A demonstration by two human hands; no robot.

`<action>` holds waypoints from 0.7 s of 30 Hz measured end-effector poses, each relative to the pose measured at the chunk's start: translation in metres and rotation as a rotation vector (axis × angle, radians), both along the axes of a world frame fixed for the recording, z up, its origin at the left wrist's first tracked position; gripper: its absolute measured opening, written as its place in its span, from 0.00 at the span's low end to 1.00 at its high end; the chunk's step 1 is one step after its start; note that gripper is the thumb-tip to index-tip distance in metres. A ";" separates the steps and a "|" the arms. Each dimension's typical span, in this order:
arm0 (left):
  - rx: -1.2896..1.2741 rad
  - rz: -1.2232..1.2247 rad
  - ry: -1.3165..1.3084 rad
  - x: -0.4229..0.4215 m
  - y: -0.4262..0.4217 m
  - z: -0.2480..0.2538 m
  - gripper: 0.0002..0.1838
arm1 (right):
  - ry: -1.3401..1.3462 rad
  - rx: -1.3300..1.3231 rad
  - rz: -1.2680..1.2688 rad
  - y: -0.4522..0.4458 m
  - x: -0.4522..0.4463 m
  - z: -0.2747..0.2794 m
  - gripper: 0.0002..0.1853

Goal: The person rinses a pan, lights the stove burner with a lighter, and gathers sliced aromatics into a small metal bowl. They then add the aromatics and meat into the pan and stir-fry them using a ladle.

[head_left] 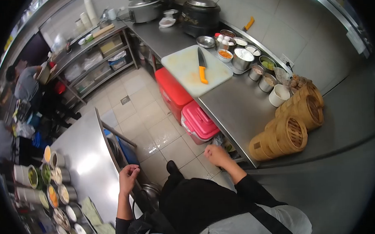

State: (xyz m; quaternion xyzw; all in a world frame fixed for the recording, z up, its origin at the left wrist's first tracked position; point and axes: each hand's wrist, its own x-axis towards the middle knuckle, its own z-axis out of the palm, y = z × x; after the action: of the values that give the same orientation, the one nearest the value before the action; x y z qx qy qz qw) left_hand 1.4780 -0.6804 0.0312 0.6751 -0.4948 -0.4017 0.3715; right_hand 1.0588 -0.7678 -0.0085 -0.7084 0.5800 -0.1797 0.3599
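My left hand (129,178) is beside the edge of the steel table on the left, its fingers curled in and nothing seen in them. Out in front of my body, my right hand (218,155) is loosely closed, with nothing visible in it, near the corner of the right-hand counter (237,110). A knife (202,66) with a yellow handle lies on the white cutting board (179,63) on that counter. Closest to my right hand are a pink cooler box (198,121) under the counter and stacked bamboo steamers (280,140) on top of it.
The left steel table (86,152) carries several tubs of ingredients (56,177) and a green cloth (93,217). Against the wall stand bowls, eggs (224,39), a black pot (200,18) and a rice cooker (144,9). Two people work at far left. A tiled floor aisle (141,115) runs between.
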 end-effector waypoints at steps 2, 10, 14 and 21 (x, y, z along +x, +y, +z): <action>-0.029 -0.049 0.042 0.007 -0.048 0.009 0.06 | 0.022 -0.185 -0.122 -0.046 0.004 0.011 0.06; -0.110 -0.451 -0.045 0.038 -0.258 0.056 0.11 | -0.033 -0.251 -0.349 -0.256 0.020 0.088 0.13; -0.136 -0.498 -0.078 0.013 -0.348 0.101 0.16 | 0.078 -0.406 -0.263 -0.399 0.007 0.070 0.16; 0.000 -0.575 -0.070 -0.002 -0.469 0.111 0.19 | 0.405 -0.464 -0.295 -0.670 -0.029 -0.004 0.17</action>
State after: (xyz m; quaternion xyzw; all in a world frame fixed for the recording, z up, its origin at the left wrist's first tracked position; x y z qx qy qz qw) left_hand 1.4764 -1.1496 0.1420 0.5207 -0.6784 -0.4670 0.2250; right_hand 1.0295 -1.4381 -0.0120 -0.7011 0.6795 -0.2128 0.0368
